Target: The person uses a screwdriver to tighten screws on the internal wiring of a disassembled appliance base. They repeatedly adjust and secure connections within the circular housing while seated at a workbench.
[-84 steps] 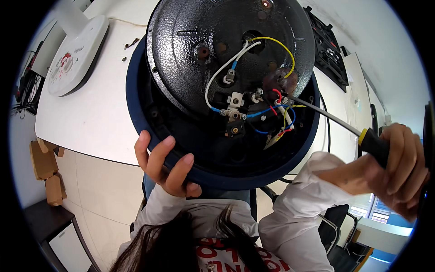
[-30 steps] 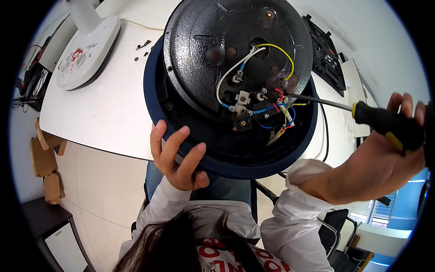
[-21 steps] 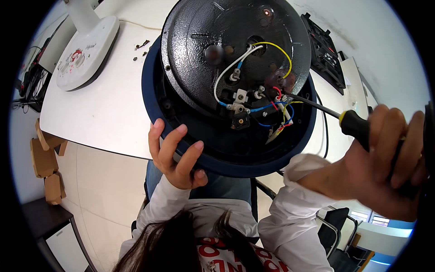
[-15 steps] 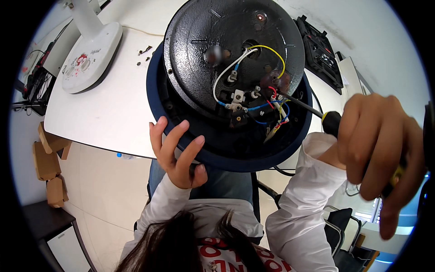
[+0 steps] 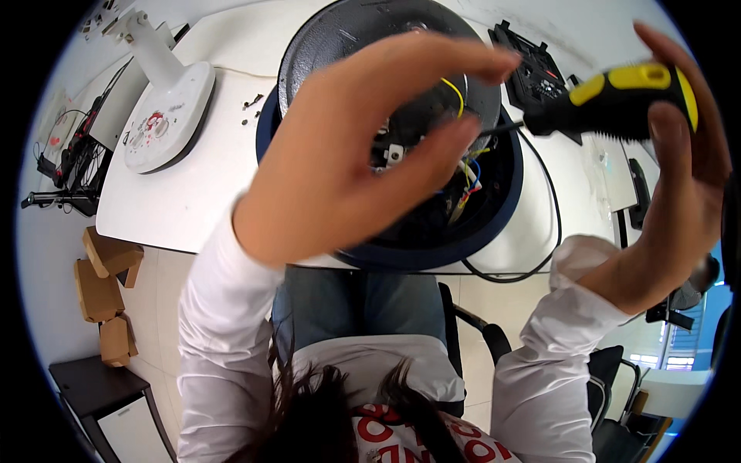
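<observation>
A yellow-and-black screwdriver [image 5: 617, 100] lies level in my right hand [image 5: 691, 177], its handle between thumb and fingers. The shaft points left over a round dark-blue housing [image 5: 505, 212]; its tip ends by my left fingertips and is hard to make out. My left hand [image 5: 340, 147] is raised above the housing, thumb and fingers apart, holding nothing. It hides much of the black metal disc [image 5: 309, 58] that leans inside the housing. Yellow, blue and white wires [image 5: 471, 174] and small terminals show between disc and housing.
A white stand [image 5: 170, 116] is on the table [image 5: 154, 208] at left, with small dark screws [image 5: 252, 100] beside it. A black tool case [image 5: 532, 65] lies open at back right. A black cable [image 5: 557, 216] loops along the right. Cardboard boxes [image 5: 100, 285] sit on the floor.
My left hand has risen from the housing's near rim to over the disc. My right hand has turned and moved up, bringing the screwdriver handle higher. The view has shifted slightly.
</observation>
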